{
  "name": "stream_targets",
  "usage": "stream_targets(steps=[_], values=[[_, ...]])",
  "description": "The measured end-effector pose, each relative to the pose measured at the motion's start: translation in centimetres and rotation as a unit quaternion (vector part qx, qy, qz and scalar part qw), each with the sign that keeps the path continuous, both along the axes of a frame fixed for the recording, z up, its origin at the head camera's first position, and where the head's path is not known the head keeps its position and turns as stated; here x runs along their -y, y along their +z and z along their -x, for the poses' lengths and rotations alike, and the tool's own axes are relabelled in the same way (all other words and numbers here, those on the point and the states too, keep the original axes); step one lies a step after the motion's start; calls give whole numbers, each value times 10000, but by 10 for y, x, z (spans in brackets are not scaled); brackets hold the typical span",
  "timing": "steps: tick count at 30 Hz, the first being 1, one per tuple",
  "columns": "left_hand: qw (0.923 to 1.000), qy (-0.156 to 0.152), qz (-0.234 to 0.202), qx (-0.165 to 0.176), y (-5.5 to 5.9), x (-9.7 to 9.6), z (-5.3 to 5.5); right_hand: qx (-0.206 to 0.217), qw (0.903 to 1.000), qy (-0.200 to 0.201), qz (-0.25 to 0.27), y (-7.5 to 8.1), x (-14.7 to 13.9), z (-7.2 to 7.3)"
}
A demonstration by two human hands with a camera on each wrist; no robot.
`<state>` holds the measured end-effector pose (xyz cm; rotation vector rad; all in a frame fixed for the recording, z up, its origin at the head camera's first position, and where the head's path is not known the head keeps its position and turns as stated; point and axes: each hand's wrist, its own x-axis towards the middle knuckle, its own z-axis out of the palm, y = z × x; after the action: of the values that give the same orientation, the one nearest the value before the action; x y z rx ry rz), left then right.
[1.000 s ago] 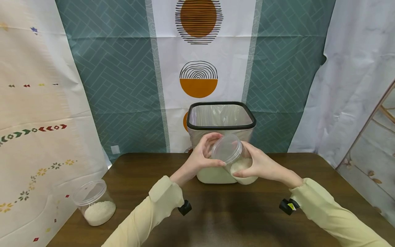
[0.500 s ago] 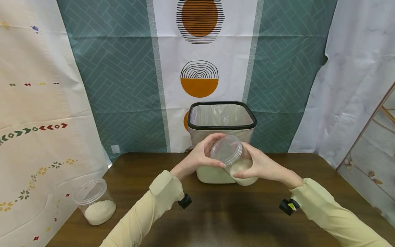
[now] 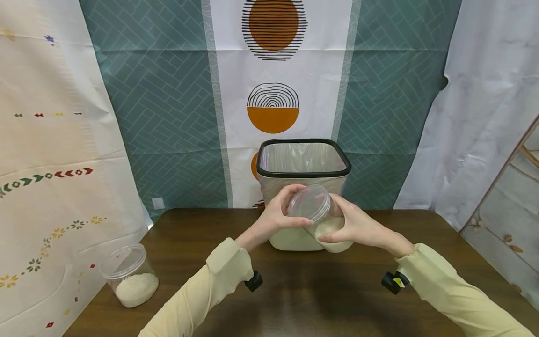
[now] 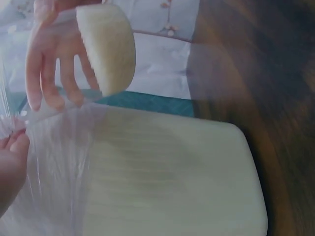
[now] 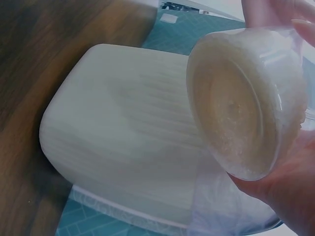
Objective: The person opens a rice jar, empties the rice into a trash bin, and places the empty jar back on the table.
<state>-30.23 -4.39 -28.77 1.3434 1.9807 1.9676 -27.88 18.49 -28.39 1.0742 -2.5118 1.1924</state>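
A clear plastic jar (image 3: 309, 203), part filled with white rice-like grains (image 3: 325, 226), is tilted with its ribbed mouth toward the upper left. My right hand (image 3: 361, 221) grips the jar's lower side, thumb in front of the grains. At the mouth end, my left hand (image 3: 271, 217) holds the jar, its thumb across the near rim and its fingers behind. The grains (image 4: 109, 49) lie against the jar's bottom in the left wrist view. The right wrist view shows the jar's round base (image 5: 231, 105) close up. Behind the jar stands a pale trash can (image 3: 290, 238).
A plastic liner (image 3: 301, 157) hangs inside the trash can under its black rim (image 3: 303, 174). A second clear jar (image 3: 126, 269) of white grains stands at the left edge of the brown table (image 3: 294, 299). Patterned curtains (image 3: 168, 93) surround the table.
My left hand has shifted very slightly right along the jar's rim. Both hands keep the tilted jar in nearly the same place.
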Motion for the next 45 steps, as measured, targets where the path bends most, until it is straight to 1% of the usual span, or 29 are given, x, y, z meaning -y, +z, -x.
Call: stream_targets(steps=[3,6,10,12,15,16,18,23,27,31,33,35,38,40,43,45], values=[[9996,261,80,70,2,-3,-7,-56,9999,-88,-21,0,-1,0],[9986,481,54,197,10,-5,-19,-128,9998,-121,-29,0,-1,0],[9957,852,-32,375,20,-9,-37,-170,9998,-83,-7,-1,-2,1],[9936,1025,-47,469,21,-11,-42,-187,9998,-86,-8,-1,-2,1],[9907,1236,-62,565,21,-12,-45,-214,9997,-111,-26,-1,-1,1],[9898,1289,-69,606,21,-13,-46,-225,9997,-123,-36,-2,-1,1],[9878,1396,-64,680,16,-14,-42,-237,9996,-123,-35,-2,0,1],[9854,1537,-23,726,2,-15,-29,-245,9996,-105,12,-3,1,1],[9854,1558,28,689,-2,-15,-27,-252,9996,-115,4,-4,2,1],[9869,1456,106,689,-1,-13,-28,-248,9996,-99,-5,-4,0,1],[9887,1333,191,663,0,-11,-28,-225,9997,-81,1,-4,-1,0],[9915,1142,230,574,1,-7,-26,-176,9998,-59,9,-3,-3,0],[9974,635,136,309,3,0,-19,-65,10000,-17,11,-3,-4,0],[9997,248,47,7,5,5,-13,31,10000,40,28,-3,-4,0],[9987,-292,-38,-418,8,9,-4,127,9998,132,40,-3,-4,-1],[9970,-505,-23,-589,9,11,0,147,9997,172,46,-3,-3,-1]])
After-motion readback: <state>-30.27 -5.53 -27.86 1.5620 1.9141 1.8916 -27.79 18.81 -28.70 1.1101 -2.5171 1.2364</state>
